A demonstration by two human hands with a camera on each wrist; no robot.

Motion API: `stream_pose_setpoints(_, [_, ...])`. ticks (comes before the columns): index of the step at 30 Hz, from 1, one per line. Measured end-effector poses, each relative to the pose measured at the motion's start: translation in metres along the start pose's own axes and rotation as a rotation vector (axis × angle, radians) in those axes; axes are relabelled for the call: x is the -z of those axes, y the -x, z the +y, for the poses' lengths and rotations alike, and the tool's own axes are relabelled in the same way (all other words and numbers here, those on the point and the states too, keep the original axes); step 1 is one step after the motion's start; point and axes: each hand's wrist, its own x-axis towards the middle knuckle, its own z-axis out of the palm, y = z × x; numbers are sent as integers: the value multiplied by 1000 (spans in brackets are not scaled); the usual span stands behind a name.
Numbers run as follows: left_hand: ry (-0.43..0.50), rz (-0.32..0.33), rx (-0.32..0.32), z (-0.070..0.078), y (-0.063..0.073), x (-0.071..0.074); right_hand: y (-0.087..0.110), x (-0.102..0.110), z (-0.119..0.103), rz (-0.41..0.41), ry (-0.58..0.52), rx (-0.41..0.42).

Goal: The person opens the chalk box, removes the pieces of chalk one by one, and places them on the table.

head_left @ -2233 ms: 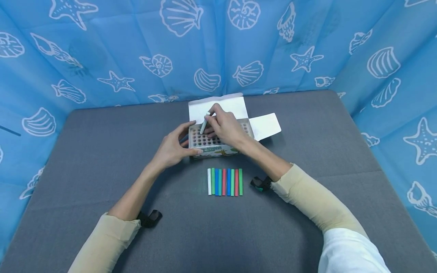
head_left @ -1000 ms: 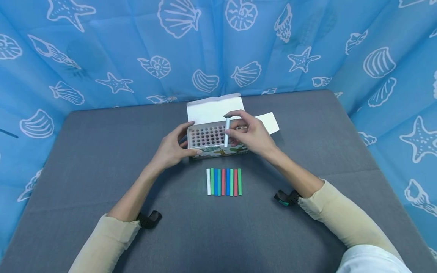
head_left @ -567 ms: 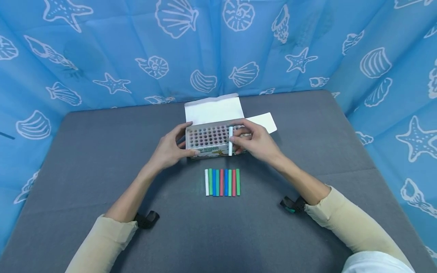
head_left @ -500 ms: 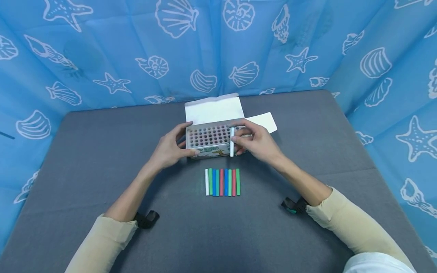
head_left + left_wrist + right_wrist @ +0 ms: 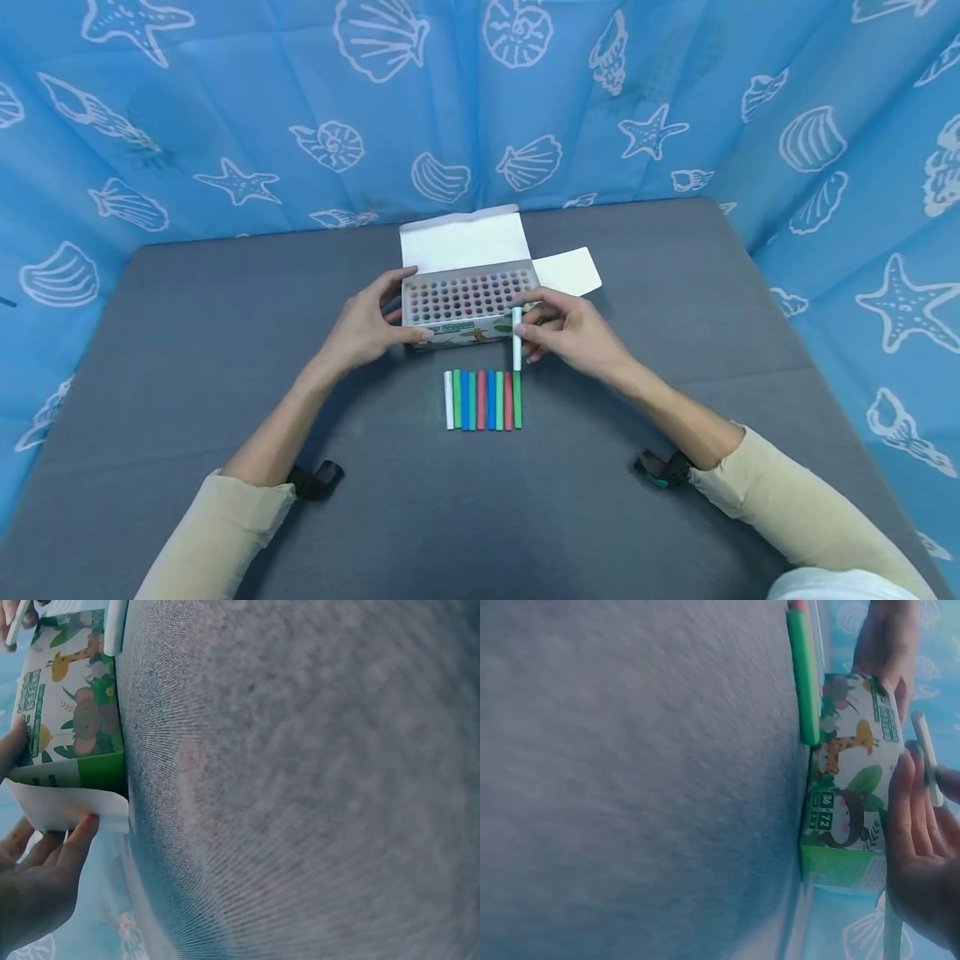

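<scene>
My right hand (image 5: 576, 335) pinches a white chalk stick (image 5: 517, 342) between thumb and fingers, in front of the right end of an open chalk box (image 5: 476, 333). In the right wrist view, this white chalk (image 5: 928, 754) stands clear of the printed box front (image 5: 859, 761). My left hand (image 5: 367, 321) grips the box's left end, thumb on the front and fingers behind. A tray with rows of round holes fills the box. On the table before it lies a row of chalk sticks (image 5: 482, 400) in white, green, blue and red; the held stick's lower end appears just above the rightmost green one.
The box's white lid (image 5: 465, 240) is folded back, and a white side flap (image 5: 567, 272) sticks out to the right. A grey cloth (image 5: 480, 517) covers the table. Behind it hangs a blue curtain (image 5: 285, 92) with shell prints.
My right hand has drawn the white chalk from the tray, then right and toward me, past the box's front edge. My left hand stays on the box. The view has shifted slightly.
</scene>
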Motion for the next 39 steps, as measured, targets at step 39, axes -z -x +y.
stream_pose_setpoints(39, [-43,18,11,3,1,-2,25,-7,37,-121,-34,-284])
